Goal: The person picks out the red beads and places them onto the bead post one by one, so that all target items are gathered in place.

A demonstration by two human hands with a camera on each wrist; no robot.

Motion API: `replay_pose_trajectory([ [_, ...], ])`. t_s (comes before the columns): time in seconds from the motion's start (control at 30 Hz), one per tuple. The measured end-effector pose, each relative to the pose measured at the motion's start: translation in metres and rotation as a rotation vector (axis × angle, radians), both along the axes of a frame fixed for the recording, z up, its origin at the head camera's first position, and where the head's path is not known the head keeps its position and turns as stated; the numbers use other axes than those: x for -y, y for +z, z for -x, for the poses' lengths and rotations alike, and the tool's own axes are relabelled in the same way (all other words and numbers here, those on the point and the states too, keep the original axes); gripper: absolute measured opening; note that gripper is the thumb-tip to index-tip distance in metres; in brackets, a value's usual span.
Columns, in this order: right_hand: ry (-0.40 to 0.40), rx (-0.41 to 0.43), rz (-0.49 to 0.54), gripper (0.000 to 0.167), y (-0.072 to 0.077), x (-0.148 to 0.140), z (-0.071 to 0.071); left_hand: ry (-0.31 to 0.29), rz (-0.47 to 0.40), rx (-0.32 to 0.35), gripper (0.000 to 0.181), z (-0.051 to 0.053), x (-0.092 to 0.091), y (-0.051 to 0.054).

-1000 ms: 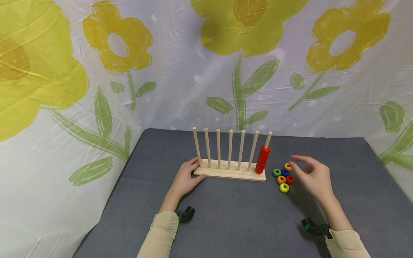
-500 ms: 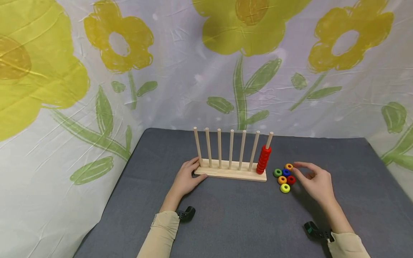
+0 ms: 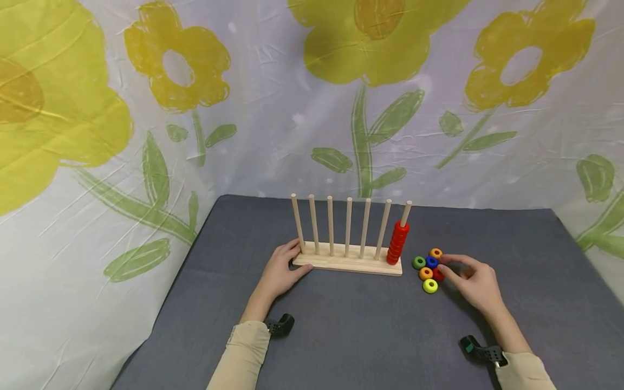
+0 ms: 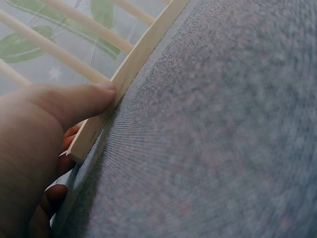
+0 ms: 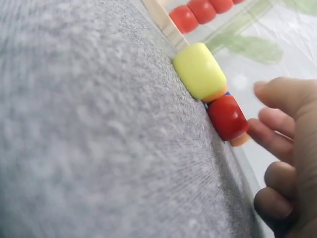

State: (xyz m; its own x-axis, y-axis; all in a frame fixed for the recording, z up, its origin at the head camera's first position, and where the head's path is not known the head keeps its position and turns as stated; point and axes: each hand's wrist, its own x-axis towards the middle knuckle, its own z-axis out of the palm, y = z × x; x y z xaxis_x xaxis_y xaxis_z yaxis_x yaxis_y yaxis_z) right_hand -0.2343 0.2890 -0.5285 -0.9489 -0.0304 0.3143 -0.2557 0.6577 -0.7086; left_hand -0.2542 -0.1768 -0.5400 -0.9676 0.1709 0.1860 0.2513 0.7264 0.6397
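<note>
A wooden peg stand [image 3: 341, 264] with several upright pegs stands on the table; its rightmost peg carries a stack of red beads [image 3: 397, 244]. My left hand [image 3: 279, 273] grips the stand's left end, the thumb on the front edge and the fingers behind it, as the left wrist view [image 4: 84, 101] also has it. Above the loose beads hovers my right hand [image 3: 475, 284], thumb and forefinger apart around the red bead [image 5: 228, 118]. The forefinger's tip is close to that bead; whether it touches, I cannot tell. The other fingers are bent.
Beside the red bead lie a yellow bead [image 3: 430, 286], a green bead [image 3: 418, 262], a blue bead [image 3: 431, 262], an orange bead [image 3: 426, 273] and a second orange bead [image 3: 436, 253]. A grey cloth covers the table [image 3: 341, 330]. Behind hangs a flower-printed curtain [image 3: 273, 135].
My right hand has come down from beside the far orange bead to the red bead, partly covering it. The left hand has stayed on the stand.
</note>
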Motion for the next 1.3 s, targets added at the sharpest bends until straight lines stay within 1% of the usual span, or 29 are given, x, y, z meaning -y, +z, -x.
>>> replay_pose_trajectory([
  [0.13, 0.004, -0.01, -0.025, 0.024, -0.004, -0.001, -0.001, 0.0, 0.002, 0.002, 0.07, 0.0, 0.0, -0.001],
  [0.37, 0.011, 0.026, -0.038, 0.027, -0.009, -0.003, 0.0, -0.002, -0.004, 0.004, 0.071, 0.001, 0.0, -0.001],
  [0.5, 0.051, 0.046, -0.039, 0.029, -0.01, -0.006, 0.001, -0.004, 0.005, 0.005, 0.071, 0.001, 0.0, 0.0],
  [0.67, 0.115, 0.052, -0.016, 0.028, -0.008, -0.012, 0.002, -0.001, 0.005, -0.005, 0.071, 0.003, 0.0, 0.001],
  [0.83, 0.144, 0.074, -0.011, 0.028, -0.005, -0.017, -0.001, -0.003, 0.02, 0.012, 0.071, 0.002, 0.0, -0.003],
  [0.93, 0.153, 0.078, -0.022, 0.027, -0.004, -0.019, -0.001, -0.006, 0.015, 0.02, 0.07, 0.002, -0.001, -0.003],
  [1.07, 0.149, 0.069, -0.046, 0.028, -0.003, -0.019, 0.0, -0.011, 0.001, 0.01, 0.071, 0.003, -0.001, 0.0],
  [1.17, 0.145, 0.068, -0.06, 0.028, -0.003, -0.018, 0.001, -0.014, 0.009, 0.014, 0.071, 0.003, -0.001, 0.0],
  [1.3, 0.145, 0.066, -0.058, 0.028, -0.004, -0.015, 0.003, -0.013, 0.008, 0.004, 0.07, 0.004, 0.001, 0.0],
])
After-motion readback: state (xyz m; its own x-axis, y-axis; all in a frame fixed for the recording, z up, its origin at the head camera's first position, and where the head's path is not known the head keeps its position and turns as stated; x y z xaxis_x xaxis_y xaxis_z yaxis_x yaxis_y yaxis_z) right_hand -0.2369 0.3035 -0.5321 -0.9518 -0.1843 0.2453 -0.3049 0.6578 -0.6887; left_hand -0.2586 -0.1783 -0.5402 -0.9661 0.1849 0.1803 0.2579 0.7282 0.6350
